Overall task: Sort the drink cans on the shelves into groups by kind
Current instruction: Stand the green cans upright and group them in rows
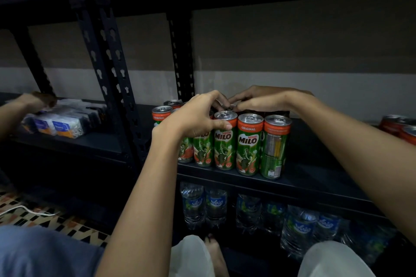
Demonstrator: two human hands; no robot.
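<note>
A dark metal shelf [315,177] carries a tight cluster of green Milo cans [248,144] with orange "ORIGINAL" bands and silver pull-tab tops, all upright and standing side by side in a front row near the shelf edge, with more cans behind them towards the back. The rightmost front can [273,148] shows its printed back panel rather than the logo. The left hand [195,117] lies over the left part of the group, thumb pressed across the front of one front-row can just below its rim, fingers curled over the tops behind it. The right hand [261,99] reaches over the back of the cluster, fingertips curled down onto a can top in the rear row; whether it truly clamps that can I cannot tell. At the far right of the same shelf stand a few red cans [403,129], well apart from the Milo group and cut by the frame edge. On the shelf below stand clear water bottles [215,207] with blue labels, upright in rows. In the neighbouring bay to the left, another person's hand [38,100] rests on stacked wrapped packets [58,125] with blue and orange print
</note>
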